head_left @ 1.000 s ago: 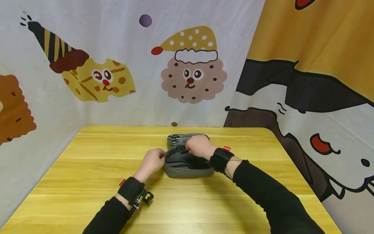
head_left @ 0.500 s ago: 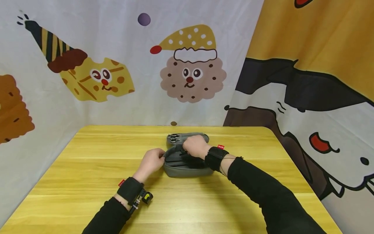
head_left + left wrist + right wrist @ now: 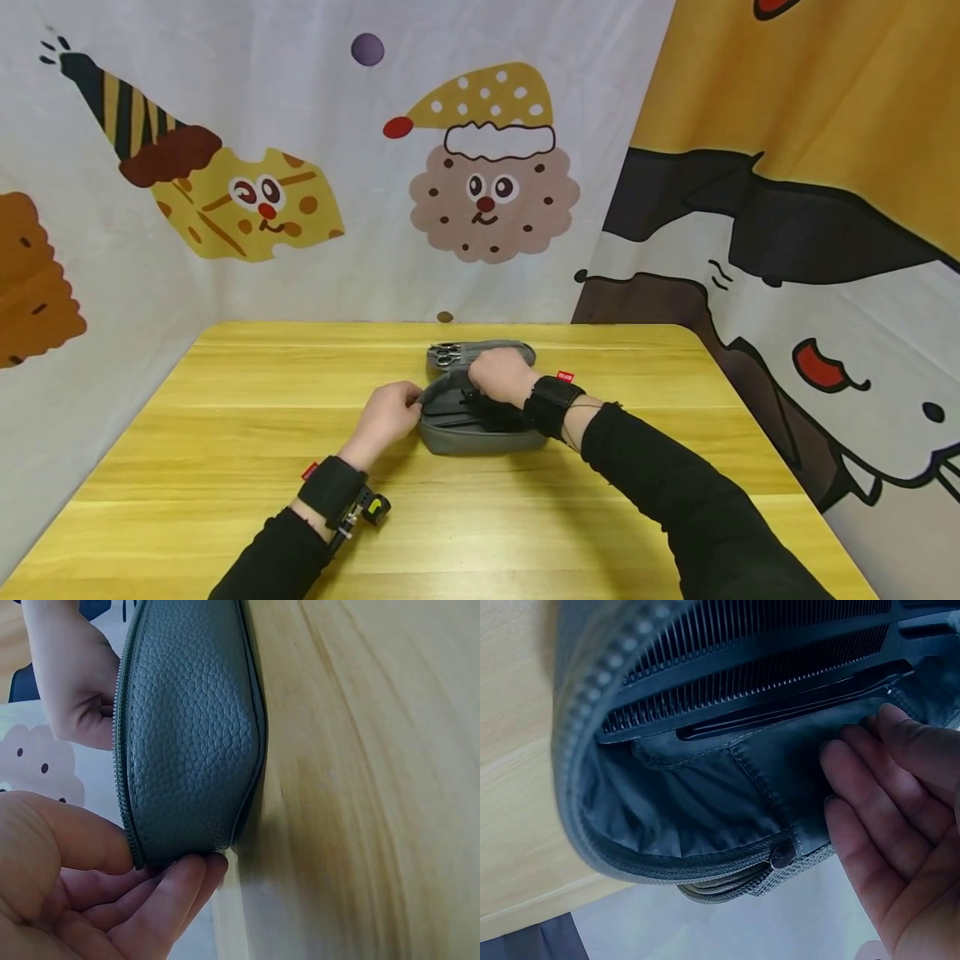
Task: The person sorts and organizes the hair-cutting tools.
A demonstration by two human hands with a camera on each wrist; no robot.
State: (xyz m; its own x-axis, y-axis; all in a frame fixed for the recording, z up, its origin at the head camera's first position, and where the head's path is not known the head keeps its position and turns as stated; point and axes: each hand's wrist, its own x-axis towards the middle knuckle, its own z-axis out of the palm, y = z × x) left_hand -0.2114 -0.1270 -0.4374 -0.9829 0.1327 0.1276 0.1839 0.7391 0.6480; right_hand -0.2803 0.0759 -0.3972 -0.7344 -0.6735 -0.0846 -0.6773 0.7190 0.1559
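Left hand (image 3: pixel 392 411) pinches the case (image 3: pixel 480 442) by its end, best kept steady; right hand (image 3: pixel 504 376) at its mouth, grip unclear from here.

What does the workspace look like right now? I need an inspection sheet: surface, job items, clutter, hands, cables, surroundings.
Surface: wood-grain table, no spill seen.
Job items: grey case, unzipped and open; metal scissors in its rear flap; rows of dark comb teeth inside.
Clutter: nothing seen.
Left hand: fingers pinch the case's left end.
Right hand: reaches into the case, fingers partly curled; whether it grips anything cannot be told.
Cables: thin dark cord at the right wrist.
Surroundings: cartoon-printed cloth behind the table.
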